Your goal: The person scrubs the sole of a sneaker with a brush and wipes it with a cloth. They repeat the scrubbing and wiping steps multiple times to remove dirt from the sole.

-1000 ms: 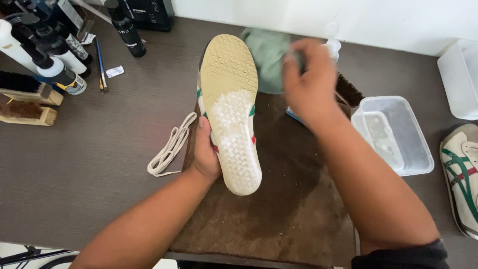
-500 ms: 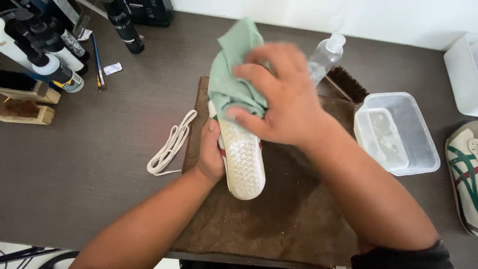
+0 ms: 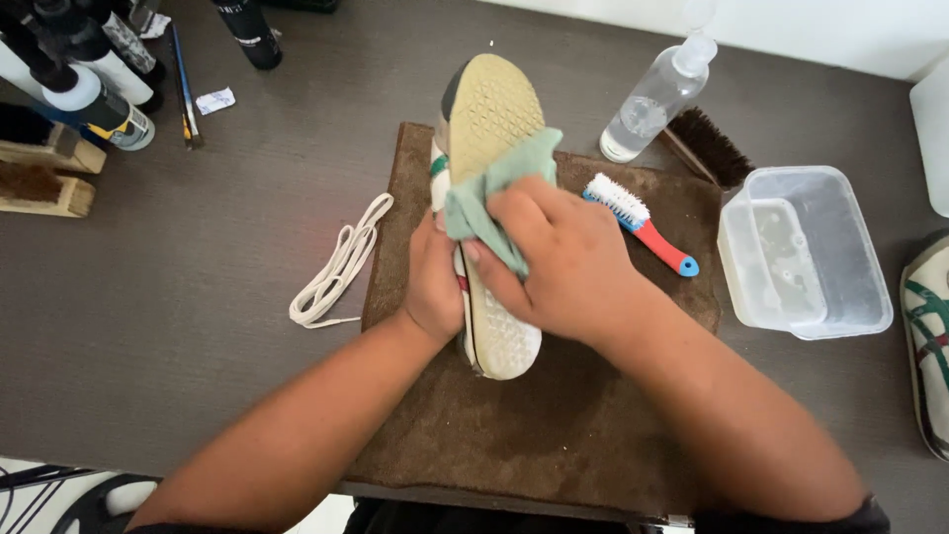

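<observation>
From my remote feed, the green cloth (image 3: 491,188) and my right hand (image 3: 563,262) hide the middle of the upturned sole (image 3: 491,109); the shoe's upper faces away. A second shoe (image 3: 929,336) is cut off at the right edge, and dark bottles (image 3: 84,69) at the top left. Labels are too small to tell.

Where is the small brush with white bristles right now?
The small red-and-blue-handled brush lies on the brown mat, just right of the right hand.
</observation>
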